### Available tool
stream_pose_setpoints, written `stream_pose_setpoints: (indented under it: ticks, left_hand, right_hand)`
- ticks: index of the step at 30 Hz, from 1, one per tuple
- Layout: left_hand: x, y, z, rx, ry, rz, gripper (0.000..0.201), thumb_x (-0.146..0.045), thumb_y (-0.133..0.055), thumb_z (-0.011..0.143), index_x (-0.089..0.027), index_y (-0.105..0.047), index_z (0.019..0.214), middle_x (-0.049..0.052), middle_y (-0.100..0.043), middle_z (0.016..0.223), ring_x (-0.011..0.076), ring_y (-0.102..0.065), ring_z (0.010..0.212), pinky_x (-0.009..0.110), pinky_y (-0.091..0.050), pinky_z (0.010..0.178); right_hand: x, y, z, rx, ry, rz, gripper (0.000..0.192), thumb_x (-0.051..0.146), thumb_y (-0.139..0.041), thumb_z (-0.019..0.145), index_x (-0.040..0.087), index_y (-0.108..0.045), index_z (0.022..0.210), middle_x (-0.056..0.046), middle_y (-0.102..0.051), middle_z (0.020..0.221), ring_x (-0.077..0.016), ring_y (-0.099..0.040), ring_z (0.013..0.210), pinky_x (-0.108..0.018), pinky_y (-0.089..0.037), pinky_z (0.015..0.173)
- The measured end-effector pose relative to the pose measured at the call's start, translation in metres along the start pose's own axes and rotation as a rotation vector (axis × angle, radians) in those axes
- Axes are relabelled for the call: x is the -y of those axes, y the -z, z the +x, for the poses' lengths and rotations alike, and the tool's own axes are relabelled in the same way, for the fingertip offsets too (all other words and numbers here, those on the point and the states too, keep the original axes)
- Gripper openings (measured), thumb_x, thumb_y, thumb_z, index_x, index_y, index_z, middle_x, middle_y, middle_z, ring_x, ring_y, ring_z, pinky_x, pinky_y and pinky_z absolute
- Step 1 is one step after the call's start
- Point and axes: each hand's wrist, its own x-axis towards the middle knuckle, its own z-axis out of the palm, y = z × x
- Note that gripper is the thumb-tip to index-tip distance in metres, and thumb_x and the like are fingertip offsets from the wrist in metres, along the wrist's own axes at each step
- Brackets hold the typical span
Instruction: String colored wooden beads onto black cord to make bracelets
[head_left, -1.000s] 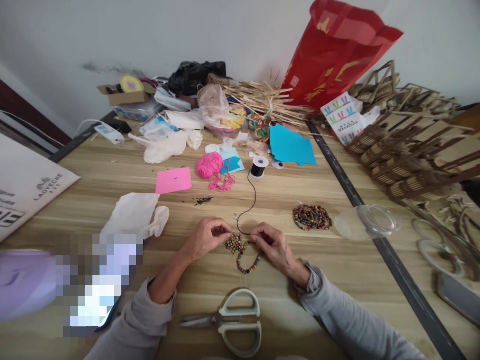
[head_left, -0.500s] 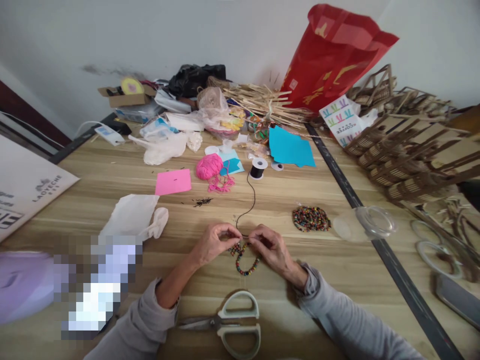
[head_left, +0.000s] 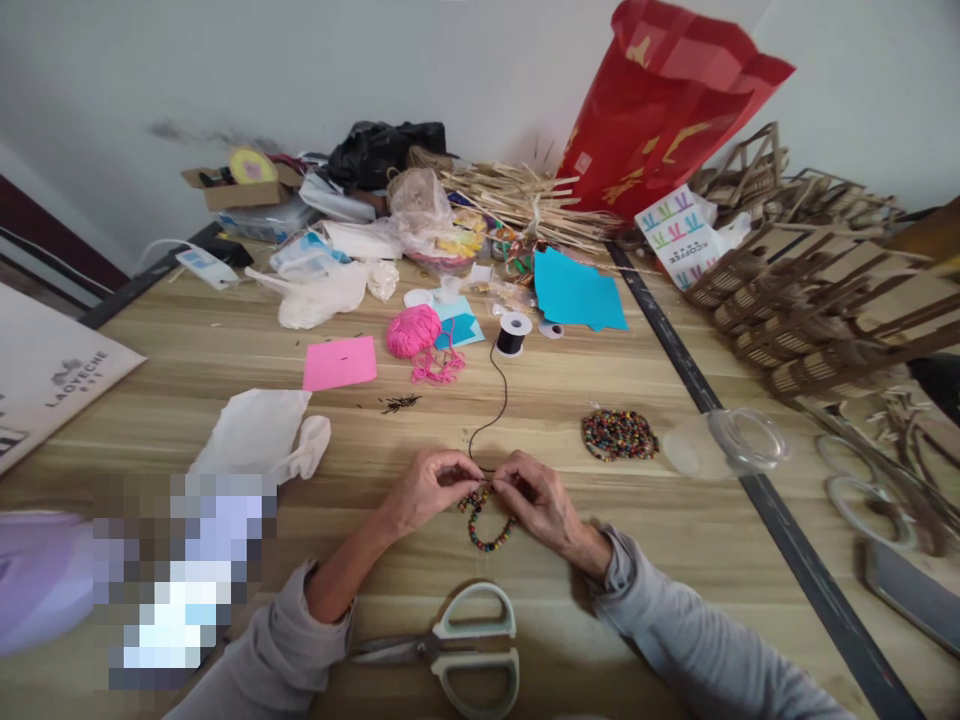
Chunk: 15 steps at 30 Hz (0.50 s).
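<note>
My left hand and my right hand face each other over the middle of the table, both pinched closed. Between their fingertips runs a thin black cord, which curves back to a black spool with white ends. Below the fingers hangs or lies a small loop of multicoloured beads, with a little cluster of beads by the left fingertips. The exact grip on cord and beads is partly hidden by the fingers. Scissors with pale handles lie nearest me, blades pointing left.
A coil of bead strings lies to the right, beside a clear plastic container. Pink yarn, pink paper and blue sheets are farther back. Woven baskets crowd the right; a red bag stands behind.
My fingertips have come slightly closer together at the cord, the right hand shifting a little left. The whole view has shifted slightly; the other things stay in place.
</note>
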Motion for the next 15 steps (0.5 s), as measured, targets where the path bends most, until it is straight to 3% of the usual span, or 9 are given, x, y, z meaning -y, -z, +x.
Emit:
stream_pose_setpoints:
  ticks: [15]
  left_hand:
    - [-0.0013,-0.0011,-0.0002,0.002,-0.022,0.015,0.012,-0.021,-0.065,0.075,-0.012,-0.071,0.081,0.005,-0.07,0.076,0.0145,-0.062,0.07,0.023,-0.048,0.065]
  right_hand:
    - [0.0003,-0.0006,0.0002,-0.001,0.005,-0.019,0.019,0.032,-0.049,0.092,0.018,-0.059,0.083,-0.003,-0.055,0.072,-0.0138,-0.051,0.064,-0.024,-0.041,0.057]
